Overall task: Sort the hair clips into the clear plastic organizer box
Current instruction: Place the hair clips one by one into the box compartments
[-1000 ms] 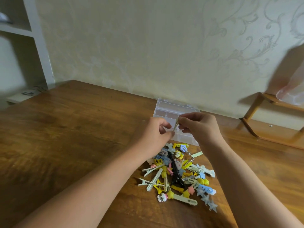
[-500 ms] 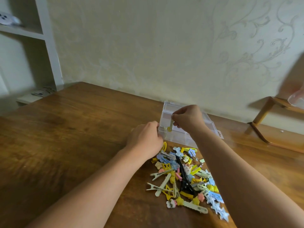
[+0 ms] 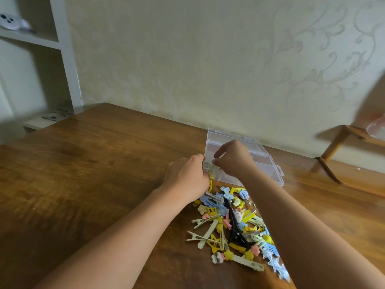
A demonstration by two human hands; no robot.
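Head view: wooden table [image 3: 87,176], then the clear organizer box [image 3: 268,163] near its far edge, long axis running away to the left. Just short of the box lies the pile of hair clips [image 3: 233,222], strewn toward the viewer. Over the box's near-left corner, the right hand [image 3: 233,159] pinches a pale clip [image 3: 213,165]. Beside that corner the left hand [image 3: 187,178] curls knuckles-up; whether it holds anything is hidden.

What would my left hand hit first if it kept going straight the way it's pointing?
Probably the near-left corner of the clear organizer box. The left hand points at that wall, with its knuckles almost against it; depth is hard to judge.
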